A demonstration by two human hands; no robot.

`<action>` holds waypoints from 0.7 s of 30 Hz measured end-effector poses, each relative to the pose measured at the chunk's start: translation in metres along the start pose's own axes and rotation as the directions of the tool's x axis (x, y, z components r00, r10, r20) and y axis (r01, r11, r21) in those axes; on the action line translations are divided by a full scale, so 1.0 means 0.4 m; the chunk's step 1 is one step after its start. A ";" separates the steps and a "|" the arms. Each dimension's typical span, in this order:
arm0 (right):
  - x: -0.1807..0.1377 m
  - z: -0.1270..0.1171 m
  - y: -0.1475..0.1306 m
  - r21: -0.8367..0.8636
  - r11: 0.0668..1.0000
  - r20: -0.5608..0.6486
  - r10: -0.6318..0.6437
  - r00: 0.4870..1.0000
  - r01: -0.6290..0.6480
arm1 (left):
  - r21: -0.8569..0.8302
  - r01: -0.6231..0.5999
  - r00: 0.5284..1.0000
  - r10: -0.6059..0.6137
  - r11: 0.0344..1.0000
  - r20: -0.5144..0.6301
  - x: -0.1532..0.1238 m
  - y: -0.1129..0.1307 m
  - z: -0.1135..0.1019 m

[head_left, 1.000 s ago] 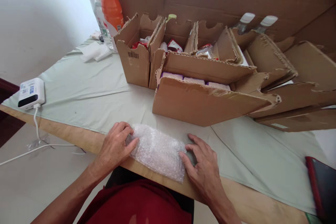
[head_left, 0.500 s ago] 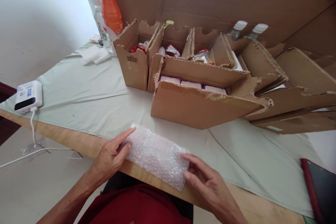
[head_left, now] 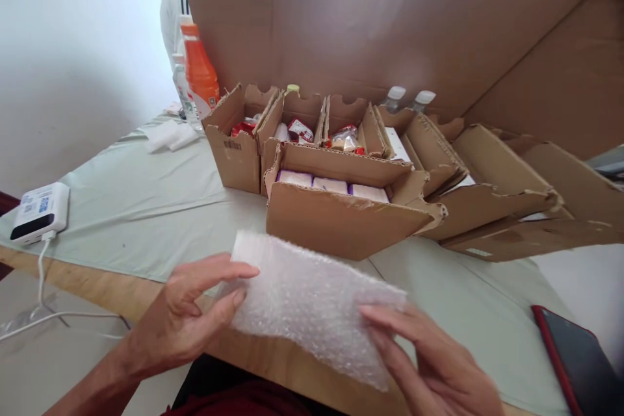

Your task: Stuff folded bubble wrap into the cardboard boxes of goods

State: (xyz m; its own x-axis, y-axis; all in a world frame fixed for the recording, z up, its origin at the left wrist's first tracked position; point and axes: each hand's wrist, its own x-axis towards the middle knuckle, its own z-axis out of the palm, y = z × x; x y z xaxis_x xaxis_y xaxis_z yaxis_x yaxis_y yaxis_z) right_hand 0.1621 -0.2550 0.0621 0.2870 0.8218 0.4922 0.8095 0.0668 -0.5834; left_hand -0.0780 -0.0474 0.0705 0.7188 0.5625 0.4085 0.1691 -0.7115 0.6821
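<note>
A bubble-wrap packet (head_left: 312,302) is held up just above the table's front edge, between both my hands. My left hand (head_left: 188,318) pinches its left end between thumb and fingers. My right hand (head_left: 433,364) grips its right end, with the fingers laid along the wrap. What the wrap holds is hidden.
Open cardboard boxes (head_left: 336,221) with small packets stand behind on a pale green cloth (head_left: 146,201). An orange bottle (head_left: 199,75) stands at the back left. A white power bank (head_left: 36,211) with a cable lies at the left edge. A dark phone (head_left: 578,361) lies at the right.
Both hands have lifted the bubble-wrap packet off the table edge and brought it closer and higher. The view has tilted up a little.
</note>
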 end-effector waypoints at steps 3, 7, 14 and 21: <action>0.063 -0.055 -0.024 -0.002 0.999 -0.224 0.050 0.973 -0.052 | -0.026 0.015 0.994 -0.018 1.000 -0.107 0.077 0.027 -0.028; 0.199 -0.113 -0.025 0.116 0.962 -0.366 0.271 0.890 -0.246 | -0.085 0.019 0.985 -0.033 0.996 -0.169 0.221 0.067 -0.038; 0.408 -0.174 0.066 0.395 0.812 0.035 0.454 0.890 -0.430 | -0.191 0.108 0.989 -0.087 0.976 0.116 0.418 0.079 -0.024; 0.438 -0.186 0.094 0.012 0.834 0.490 0.477 0.730 -0.552 | -0.009 0.336 0.831 -0.292 0.942 0.473 0.484 0.032 -0.031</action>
State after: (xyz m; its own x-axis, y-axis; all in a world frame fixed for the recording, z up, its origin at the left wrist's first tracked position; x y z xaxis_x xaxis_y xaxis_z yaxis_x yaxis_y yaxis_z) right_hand 0.2807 -0.1507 0.1745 0.3444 0.9088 -0.2353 0.5102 -0.3916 -0.7657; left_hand 0.0550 0.0575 0.1659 0.8670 0.4763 -0.1463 0.3948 -0.4776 0.7849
